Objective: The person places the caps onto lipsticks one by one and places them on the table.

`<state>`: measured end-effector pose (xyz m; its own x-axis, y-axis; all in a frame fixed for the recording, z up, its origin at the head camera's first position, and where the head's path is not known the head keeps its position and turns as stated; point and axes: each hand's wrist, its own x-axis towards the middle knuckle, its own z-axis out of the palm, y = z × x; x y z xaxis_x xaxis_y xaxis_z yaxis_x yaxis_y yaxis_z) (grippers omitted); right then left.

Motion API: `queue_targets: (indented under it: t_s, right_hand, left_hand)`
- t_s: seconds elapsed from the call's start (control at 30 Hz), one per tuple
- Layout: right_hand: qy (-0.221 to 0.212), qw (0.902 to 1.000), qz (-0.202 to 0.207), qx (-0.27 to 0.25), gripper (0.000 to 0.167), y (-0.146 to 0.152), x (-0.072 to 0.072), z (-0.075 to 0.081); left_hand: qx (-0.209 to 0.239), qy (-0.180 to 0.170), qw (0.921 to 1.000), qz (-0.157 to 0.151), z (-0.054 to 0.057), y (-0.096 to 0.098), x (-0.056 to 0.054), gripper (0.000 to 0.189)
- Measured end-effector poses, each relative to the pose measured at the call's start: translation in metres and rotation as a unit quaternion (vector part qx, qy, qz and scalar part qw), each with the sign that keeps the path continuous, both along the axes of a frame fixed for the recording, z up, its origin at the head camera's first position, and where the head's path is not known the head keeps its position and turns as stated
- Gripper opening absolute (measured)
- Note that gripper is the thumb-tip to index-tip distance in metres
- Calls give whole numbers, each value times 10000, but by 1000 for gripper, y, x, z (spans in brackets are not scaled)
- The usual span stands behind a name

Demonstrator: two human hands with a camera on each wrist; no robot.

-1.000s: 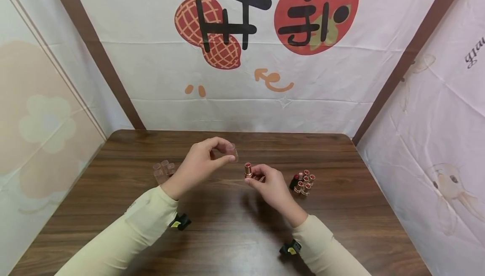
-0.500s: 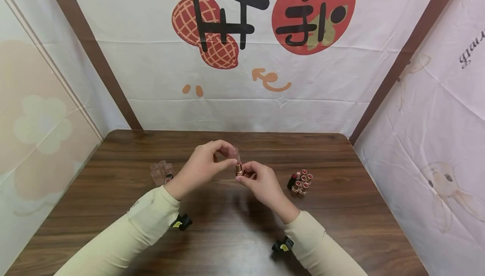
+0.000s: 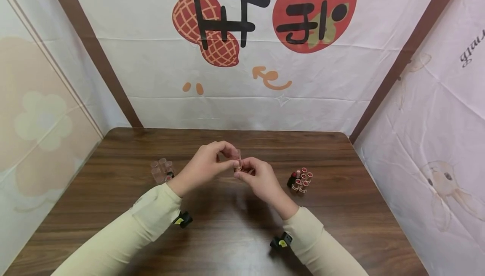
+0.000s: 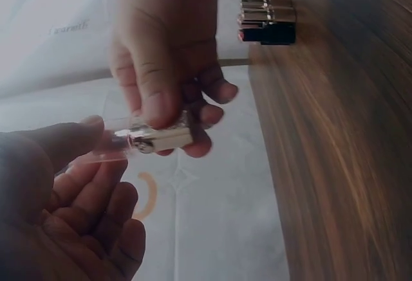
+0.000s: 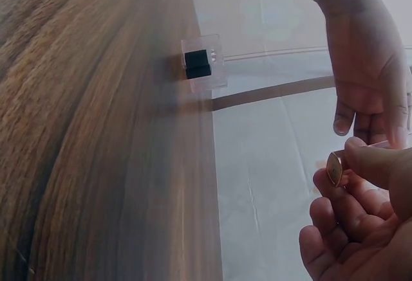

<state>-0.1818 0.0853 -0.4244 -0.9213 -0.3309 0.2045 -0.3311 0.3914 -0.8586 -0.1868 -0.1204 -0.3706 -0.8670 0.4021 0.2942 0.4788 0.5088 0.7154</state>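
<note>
Above the middle of the table, my left hand (image 3: 208, 164) pinches a clear cap (image 3: 238, 153) between thumb and fingers. My right hand (image 3: 263, 180) grips a shiny rose-gold lipstick tube (image 4: 168, 138) by its lower part. In the left wrist view the cap surrounds the lipstick's upper end, while the metal base stays outside it. The right wrist view shows the lipstick's flat bottom (image 5: 334, 169) between thumb and forefinger. Fingers partly hide where cap and tube meet.
Several uncapped lipsticks (image 3: 302, 180), rose-gold and black, stand in a cluster on the right. Left of my left hand, several clear-walled pieces (image 3: 161, 170) stand together, with black parts (image 5: 197, 64) among them. White printed cloth (image 3: 242, 112) hangs behind the wooden table (image 3: 227, 242).
My right hand has moved left and slightly up with the lipstick. The cap, held apart from it a second ago, has come down over the lipstick's top.
</note>
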Motion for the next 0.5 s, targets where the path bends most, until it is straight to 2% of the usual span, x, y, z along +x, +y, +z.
queue_targets:
  t_s: [0.27,0.5]
  right_hand:
    - [8,10000,30,-60,16,-3,-1,2]
    - [118,9999,44,-83,16,-5,0,3]
  left_hand:
    - [-390,114,9991,-95,-4,-2,-3,14]
    - [-490,209,9983,-217,-3,-1,0,14]
